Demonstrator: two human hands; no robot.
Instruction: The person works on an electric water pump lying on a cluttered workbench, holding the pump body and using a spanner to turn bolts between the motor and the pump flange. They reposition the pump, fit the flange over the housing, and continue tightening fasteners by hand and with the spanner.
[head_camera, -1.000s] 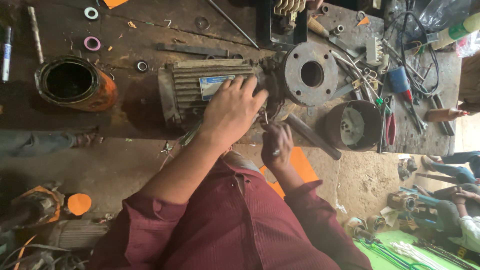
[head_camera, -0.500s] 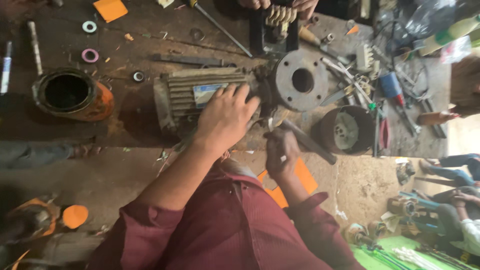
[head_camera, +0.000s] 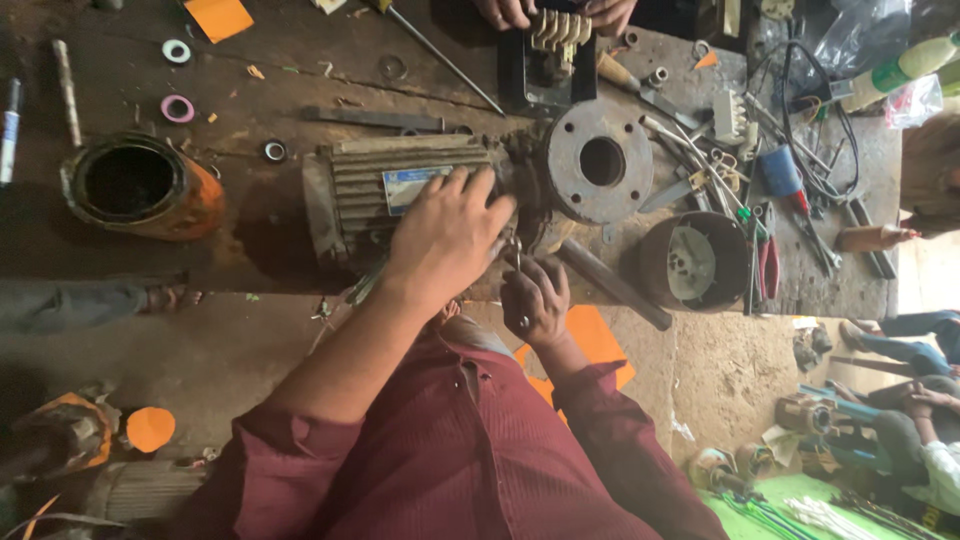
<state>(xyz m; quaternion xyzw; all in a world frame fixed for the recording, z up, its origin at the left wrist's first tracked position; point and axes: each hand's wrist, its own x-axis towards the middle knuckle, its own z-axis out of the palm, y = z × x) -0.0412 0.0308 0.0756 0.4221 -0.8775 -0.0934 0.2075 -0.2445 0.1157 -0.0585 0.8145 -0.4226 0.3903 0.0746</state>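
Dark, oil-stained wood makes up the table (head_camera: 250, 250), which runs across the far half of the view. On it lies the grey ribbed motor (head_camera: 400, 185), its long axis running left to right, with the round flange (head_camera: 600, 160) at its right end. The motor's near side and the join with the flange are covered by the left hand (head_camera: 445, 235), which lies flat on the casing, fingers spread and closed on nothing. Just near and right of it, the right hand (head_camera: 535, 300) has its grip closed around a thin metal tool (head_camera: 517, 262) that points away toward the motor; its tip is hard to make out. Left of the motor stands an orange housing (head_camera: 140, 190); right of it, a dark fan cover (head_camera: 695, 260).
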